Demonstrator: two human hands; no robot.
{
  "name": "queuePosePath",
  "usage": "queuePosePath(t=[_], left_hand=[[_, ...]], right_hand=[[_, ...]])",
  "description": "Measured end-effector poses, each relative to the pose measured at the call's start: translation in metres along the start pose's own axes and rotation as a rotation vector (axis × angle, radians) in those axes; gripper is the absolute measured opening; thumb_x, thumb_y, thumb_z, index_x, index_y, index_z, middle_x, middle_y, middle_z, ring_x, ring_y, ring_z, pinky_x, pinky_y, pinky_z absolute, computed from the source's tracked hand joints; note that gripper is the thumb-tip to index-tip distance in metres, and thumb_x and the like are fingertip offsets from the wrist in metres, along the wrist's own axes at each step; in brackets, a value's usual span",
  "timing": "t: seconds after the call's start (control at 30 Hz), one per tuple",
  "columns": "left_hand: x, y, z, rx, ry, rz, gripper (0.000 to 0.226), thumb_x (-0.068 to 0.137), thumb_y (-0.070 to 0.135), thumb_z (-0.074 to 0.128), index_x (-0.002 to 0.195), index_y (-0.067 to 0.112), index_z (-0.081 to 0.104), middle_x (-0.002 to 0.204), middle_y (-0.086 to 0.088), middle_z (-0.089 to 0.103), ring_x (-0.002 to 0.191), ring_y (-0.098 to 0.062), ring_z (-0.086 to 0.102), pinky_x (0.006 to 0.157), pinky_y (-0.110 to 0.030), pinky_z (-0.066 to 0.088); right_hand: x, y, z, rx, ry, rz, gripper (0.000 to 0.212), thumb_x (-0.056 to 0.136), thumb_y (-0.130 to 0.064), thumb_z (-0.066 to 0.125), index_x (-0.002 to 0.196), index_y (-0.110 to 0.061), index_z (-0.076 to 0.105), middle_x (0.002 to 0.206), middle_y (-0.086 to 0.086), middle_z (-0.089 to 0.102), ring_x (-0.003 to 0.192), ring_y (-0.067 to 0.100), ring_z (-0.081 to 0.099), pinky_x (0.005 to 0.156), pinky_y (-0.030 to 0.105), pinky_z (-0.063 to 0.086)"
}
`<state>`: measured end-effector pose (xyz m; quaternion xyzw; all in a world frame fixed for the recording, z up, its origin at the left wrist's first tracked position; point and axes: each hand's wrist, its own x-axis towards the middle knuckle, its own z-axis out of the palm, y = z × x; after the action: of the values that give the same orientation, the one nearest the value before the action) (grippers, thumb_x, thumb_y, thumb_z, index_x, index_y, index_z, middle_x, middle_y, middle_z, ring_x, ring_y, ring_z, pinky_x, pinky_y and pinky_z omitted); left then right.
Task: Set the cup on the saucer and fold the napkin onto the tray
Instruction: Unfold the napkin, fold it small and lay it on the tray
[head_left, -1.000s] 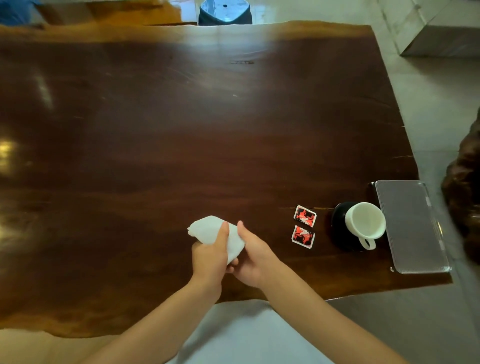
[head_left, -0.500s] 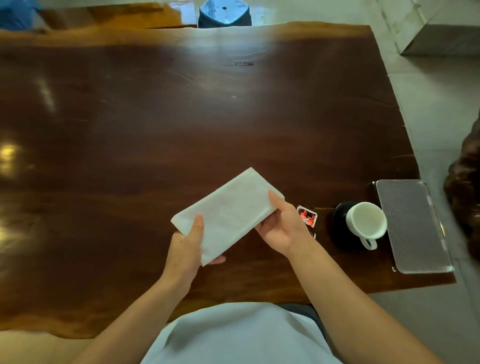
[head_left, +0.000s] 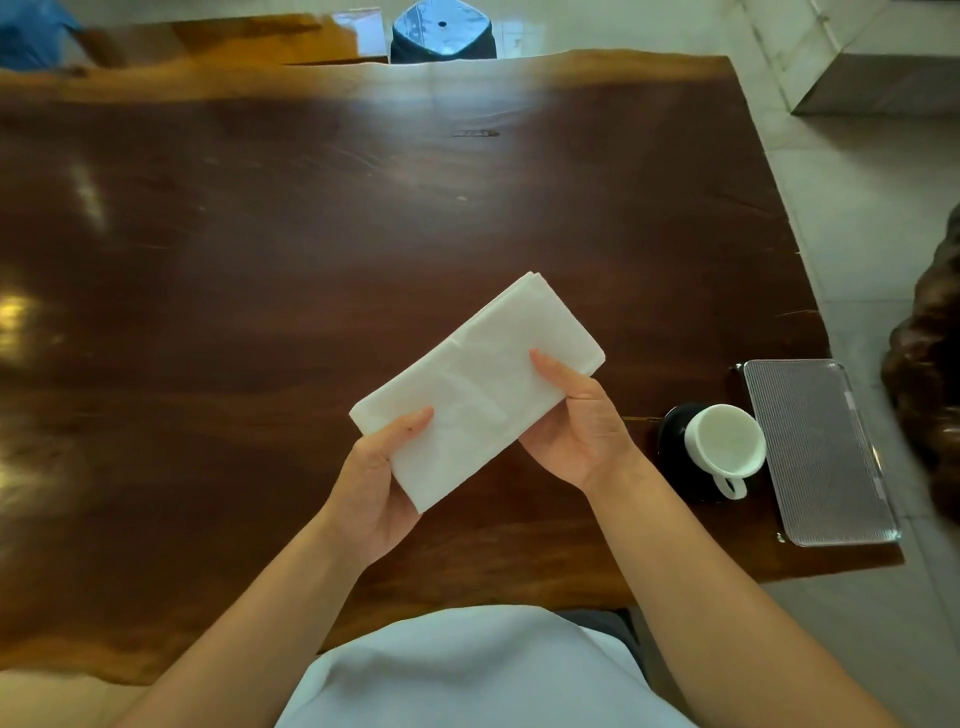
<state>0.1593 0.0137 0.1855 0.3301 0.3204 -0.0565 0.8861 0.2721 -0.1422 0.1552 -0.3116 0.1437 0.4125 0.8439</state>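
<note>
While the cup (head_left: 726, 440) already sits on its dark saucer (head_left: 673, 441) at the right, just left of the tray (head_left: 818, 452), the napkin (head_left: 480, 387) is the business in hand. It's held up over the table (head_left: 363, 218), well left of the tray, a white oblong lying on a slant, layered edges showing at its far corner. The left hand (head_left: 376, 483) pinches the near-left end, thumb on top; the right hand (head_left: 576, 421) grips the right edge the same way. So we're mid-fold, I'd say. Next move likely calls for bringing one end over the other squarely, then carrying it right, clear of the cup, onto that ribbed tray.
</note>
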Motion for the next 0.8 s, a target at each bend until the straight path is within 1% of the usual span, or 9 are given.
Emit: queuePosePath(t=[0.2, 0.27, 0.37, 0.43, 0.47, 0.53, 0.6, 0.67, 0.8], left_hand=[[0.001, -0.006, -0.001, -0.096, 0.154, -0.026, 0.024, 0.097, 0.021, 0.056, 0.12, 0.024, 0.06, 0.108, -0.009, 0.072, 0.098, -0.027, 0.074, 0.071, -0.04, 0.065], [0.001, -0.004, 0.0, -0.149, 0.162, -0.039, 0.023, 0.1, 0.026, 0.052, 0.121, 0.024, 0.06, 0.111, -0.01, 0.074, 0.095, -0.027, 0.076, 0.074, -0.041, 0.065], [0.0, -0.001, 0.002, -0.22, 0.128, -0.053, 0.029, 0.102, 0.034, 0.047, 0.125, 0.022, 0.06, 0.115, -0.011, 0.075, 0.103, -0.03, 0.074, 0.082, -0.044, 0.062], [0.0, 0.002, 0.005, -0.237, 0.107, -0.064, 0.032, 0.103, 0.037, 0.045, 0.126, 0.02, 0.06, 0.114, -0.011, 0.076, 0.106, -0.031, 0.073, 0.085, -0.046, 0.06], [0.0, 0.004, 0.006, -0.235, 0.099, -0.069, 0.033, 0.103, 0.038, 0.044, 0.125, 0.02, 0.06, 0.112, -0.011, 0.076, 0.105, -0.031, 0.073, 0.086, -0.045, 0.059], [0.001, 0.005, 0.01, -0.217, 0.091, -0.084, 0.035, 0.102, 0.041, 0.044, 0.126, 0.02, 0.059, 0.11, -0.012, 0.074, 0.102, -0.029, 0.073, 0.085, -0.043, 0.059], [0.001, 0.007, 0.014, -0.212, 0.076, -0.091, 0.038, 0.102, 0.043, 0.042, 0.129, 0.02, 0.058, 0.109, -0.012, 0.073, 0.101, -0.028, 0.07, 0.083, -0.042, 0.06], [0.003, 0.006, 0.016, -0.228, 0.076, -0.101, 0.039, 0.103, 0.042, 0.042, 0.129, 0.019, 0.059, 0.112, -0.013, 0.073, 0.104, -0.028, 0.07, 0.083, -0.044, 0.061], [0.002, 0.0, 0.017, -0.246, 0.11, -0.131, 0.041, 0.097, 0.042, 0.053, 0.133, 0.022, 0.057, 0.124, -0.014, 0.069, 0.115, -0.03, 0.066, 0.089, -0.047, 0.059]], right_hand=[[-0.004, 0.004, 0.002, 0.069, -0.016, -0.008, 0.035, 0.099, -0.01, 0.052, 0.132, -0.019, 0.058, 0.119, 0.01, 0.069, 0.118, 0.031, 0.064, 0.099, 0.051, 0.054], [-0.005, 0.006, 0.003, 0.024, -0.004, -0.037, 0.035, 0.098, -0.005, 0.051, 0.129, -0.018, 0.059, 0.117, 0.009, 0.07, 0.115, 0.03, 0.066, 0.097, 0.05, 0.056], [-0.006, 0.007, 0.01, -0.144, 0.017, -0.123, 0.038, 0.095, 0.004, 0.052, 0.125, -0.019, 0.061, 0.117, 0.007, 0.068, 0.113, 0.026, 0.065, 0.099, 0.049, 0.054], [-0.007, 0.008, 0.016, -0.358, 0.035, -0.172, 0.038, 0.095, 0.006, 0.052, 0.118, -0.023, 0.063, 0.11, 0.001, 0.069, 0.11, 0.021, 0.066, 0.096, 0.044, 0.054], [-0.008, 0.009, 0.019, -0.555, 0.059, -0.196, 0.037, 0.097, 0.004, 0.049, 0.116, -0.025, 0.062, 0.11, 0.0, 0.069, 0.112, 0.021, 0.064, 0.094, 0.039, 0.055], [-0.01, 0.012, 0.021, -1.045, 0.054, -0.293, 0.043, 0.102, 0.0, 0.042, 0.133, -0.024, 0.057, 0.134, 0.0, 0.062, 0.132, 0.021, 0.052, 0.104, 0.03, 0.048], [-0.009, 0.021, 0.018, -1.371, -0.08, -0.354, 0.064, 0.097, 0.01, 0.038, 0.151, -0.025, 0.041, 0.158, -0.01, 0.037, 0.15, 0.01, 0.024, 0.119, 0.022, 0.025], [-0.009, 0.029, 0.014, -1.502, -0.126, -0.318, 0.074, 0.092, 0.016, 0.04, 0.153, -0.027, 0.037, 0.163, -0.016, 0.022, 0.153, 0.005, 0.006, 0.12, 0.02, 0.012], [-0.015, 0.037, 0.007, -1.672, -0.13, -0.293, 0.071, 0.098, 0.006, 0.048, 0.156, -0.031, 0.028, 0.166, -0.016, 0.013, 0.154, 0.008, -0.004, 0.123, 0.031, 0.017]])
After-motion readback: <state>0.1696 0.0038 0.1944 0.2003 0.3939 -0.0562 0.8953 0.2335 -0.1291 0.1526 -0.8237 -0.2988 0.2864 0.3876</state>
